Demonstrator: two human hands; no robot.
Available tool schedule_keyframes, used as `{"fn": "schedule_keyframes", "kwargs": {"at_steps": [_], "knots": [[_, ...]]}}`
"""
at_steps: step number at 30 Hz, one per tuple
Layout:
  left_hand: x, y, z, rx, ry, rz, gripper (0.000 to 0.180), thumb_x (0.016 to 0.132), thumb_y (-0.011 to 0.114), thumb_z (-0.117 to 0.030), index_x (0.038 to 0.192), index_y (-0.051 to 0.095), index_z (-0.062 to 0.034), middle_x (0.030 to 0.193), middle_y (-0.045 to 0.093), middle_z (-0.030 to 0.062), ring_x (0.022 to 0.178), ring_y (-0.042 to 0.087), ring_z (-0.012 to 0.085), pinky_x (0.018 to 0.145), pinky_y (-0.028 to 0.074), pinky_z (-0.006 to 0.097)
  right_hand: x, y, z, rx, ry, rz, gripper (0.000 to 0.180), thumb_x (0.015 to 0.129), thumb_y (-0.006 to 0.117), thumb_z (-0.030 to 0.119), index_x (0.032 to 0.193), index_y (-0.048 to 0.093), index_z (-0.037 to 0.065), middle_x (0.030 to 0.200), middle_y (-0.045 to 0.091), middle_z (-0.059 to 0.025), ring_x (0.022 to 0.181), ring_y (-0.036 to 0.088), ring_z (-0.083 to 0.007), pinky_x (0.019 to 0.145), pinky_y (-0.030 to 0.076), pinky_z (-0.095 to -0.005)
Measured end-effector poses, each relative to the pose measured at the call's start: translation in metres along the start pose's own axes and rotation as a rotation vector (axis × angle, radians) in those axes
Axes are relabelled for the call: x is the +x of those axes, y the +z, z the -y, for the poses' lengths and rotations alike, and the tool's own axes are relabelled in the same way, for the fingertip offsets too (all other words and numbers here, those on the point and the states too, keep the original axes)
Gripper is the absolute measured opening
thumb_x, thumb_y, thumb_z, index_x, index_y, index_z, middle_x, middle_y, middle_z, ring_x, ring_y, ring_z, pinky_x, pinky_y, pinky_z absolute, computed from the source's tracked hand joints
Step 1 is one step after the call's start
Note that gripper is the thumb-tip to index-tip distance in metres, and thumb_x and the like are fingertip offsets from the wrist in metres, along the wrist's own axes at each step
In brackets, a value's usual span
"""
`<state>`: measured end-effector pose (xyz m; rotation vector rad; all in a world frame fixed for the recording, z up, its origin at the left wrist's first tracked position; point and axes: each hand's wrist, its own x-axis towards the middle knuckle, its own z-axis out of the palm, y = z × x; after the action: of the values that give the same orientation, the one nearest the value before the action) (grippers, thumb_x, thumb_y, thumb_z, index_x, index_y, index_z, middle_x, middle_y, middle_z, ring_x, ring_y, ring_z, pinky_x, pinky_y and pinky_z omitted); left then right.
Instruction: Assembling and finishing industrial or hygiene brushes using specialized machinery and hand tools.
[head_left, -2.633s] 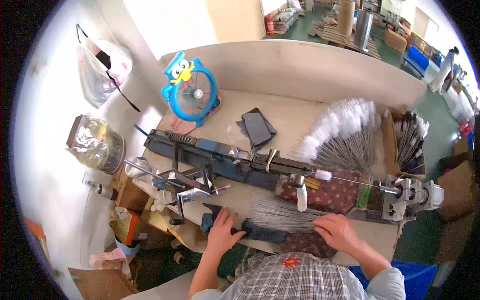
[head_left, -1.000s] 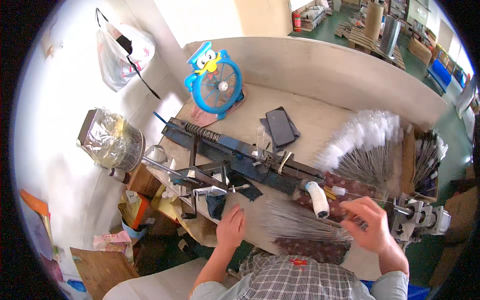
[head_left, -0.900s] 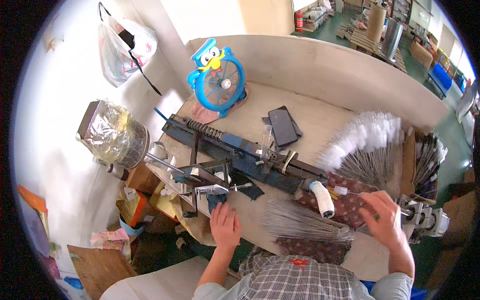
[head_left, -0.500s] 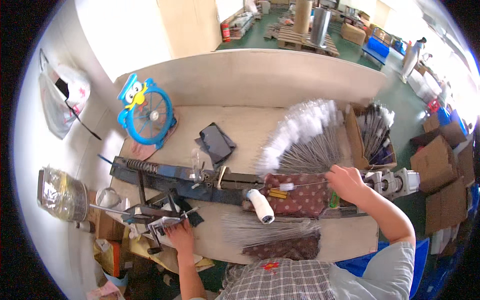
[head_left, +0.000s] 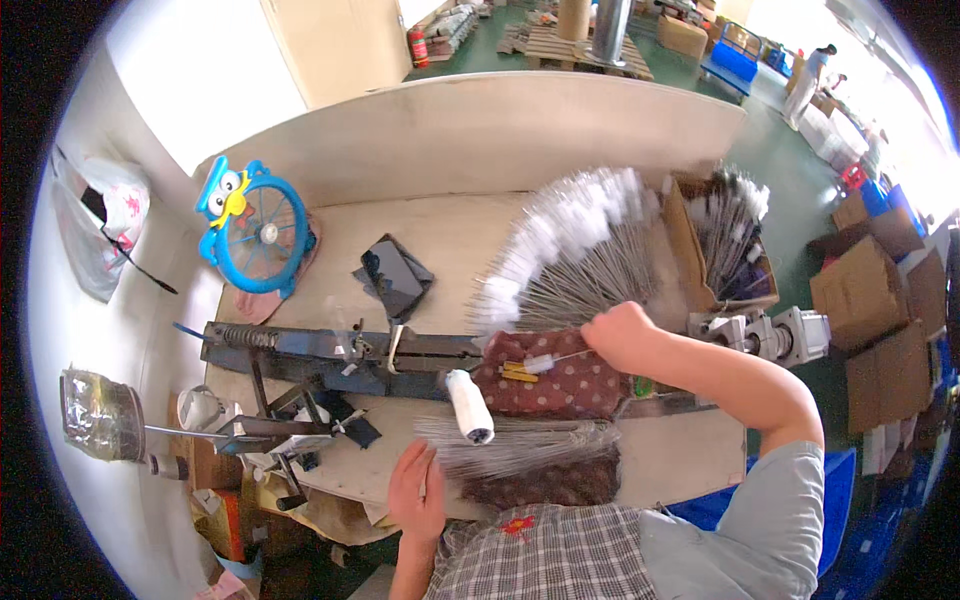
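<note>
My right hand [head_left: 618, 337] is closed on the wire end of a thin brush with a white tip [head_left: 540, 364]. It is held above a dark red polka-dot cloth [head_left: 590, 388], and the tip lies close to two small yellow pieces [head_left: 519, 371]. My left hand [head_left: 416, 492] is at the bench's front edge, fingers apart and nothing visible in it. Just beyond its fingertips are the left ends of a bundle of bare thin wires [head_left: 530, 447]. A white-wrapped handle [head_left: 468, 406] sticks out between the cloth and the wires.
A fan of white-tipped wire brushes [head_left: 575, 265] spreads behind the cloth, beside a carton of dark brushes [head_left: 690, 240]. A clamp-and-crank mechanism [head_left: 285, 425] stands at left, and a metal motor unit [head_left: 785, 335] at right. A blue toy-like fan [head_left: 262, 235] and a phone [head_left: 394, 275] sit farther back.
My left hand has left the crank mechanism and moved right, near the bare wires. My right hand has moved left over the cloth with the white-tipped brush. The view has shifted slightly.
</note>
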<state>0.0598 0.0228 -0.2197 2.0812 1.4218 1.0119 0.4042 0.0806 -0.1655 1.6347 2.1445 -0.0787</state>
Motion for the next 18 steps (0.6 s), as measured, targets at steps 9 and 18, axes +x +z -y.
{"fn": "schedule_keyframes", "kwargs": {"at_steps": [9, 18], "knots": [[0.033, 0.046, -0.036, -0.036, 0.275, 0.279, 0.016, 0.076, 0.066, -0.009, 0.091, 0.064, -0.0047, 0.084, 0.060, 0.0089, 0.076, 0.058, 0.0283, 0.068, 0.048, 0.036, 0.012, -0.029, -0.017, 0.005, 0.128, -0.229, 0.016, 0.066, 0.071, 0.015, 0.079, 0.064, 0.010, 0.078, 0.067, -0.0064, 0.073, 0.067, -0.0218, 0.058, 0.051, -0.0342], [0.044, 0.091, -0.026, 0.058, 0.528, 0.356, 0.008, 0.071, 0.068, -0.014, 0.076, 0.064, -0.0087, 0.082, 0.055, 0.0014, 0.082, 0.054, 0.0225, 0.072, 0.045, 0.035, -0.035, 0.004, 0.067, 0.496, -0.114, -0.124, 0.026, 0.075, 0.066, 0.025, 0.091, 0.061, 0.006, 0.084, 0.063, -0.0108, 0.081, 0.064, -0.0291, 0.064, 0.052, -0.0413]]}}
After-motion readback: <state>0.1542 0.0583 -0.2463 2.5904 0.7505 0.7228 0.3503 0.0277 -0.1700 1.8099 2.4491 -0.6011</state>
